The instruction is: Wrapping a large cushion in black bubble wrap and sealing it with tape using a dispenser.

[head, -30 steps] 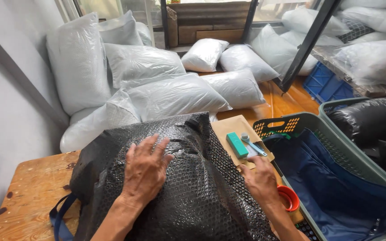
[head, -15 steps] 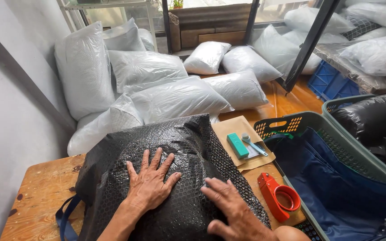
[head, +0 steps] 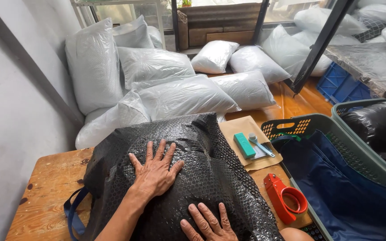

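On the wooden desk (head: 45,192), at far left, a blue strap (head: 73,214) trailing out from under the bundle. Next, left hand (head: 155,172) flat on the black bubble-wrapped bundle (head: 202,151), fingers (head: 149,151) spread wide and gripping nothing, apparently pressing down to hold the wrap smooth and the soft load still. Bundle itself: large, pillow-like, glossy dark film dotted with small bubbles, creased near the top, covering most of the desk's middle. Lower and rightward, right hand (head: 208,223) also palm-down on the wrap near the front edge, fingers extended and empty; thumb cut off by the frame, so hard to say how firmly pressed. Further right, kept within easy reach: brown envelope (head: 242,127) carrying a teal box (head: 244,145) and a small pale tool (head: 259,145), then a red tape dispenser (head: 284,198) at the desk's corner. Rightmost, a green crate (head: 358,160) with dark blue lining. Behind, clear-bagged white pillows (head: 179,96) piled on the floor.
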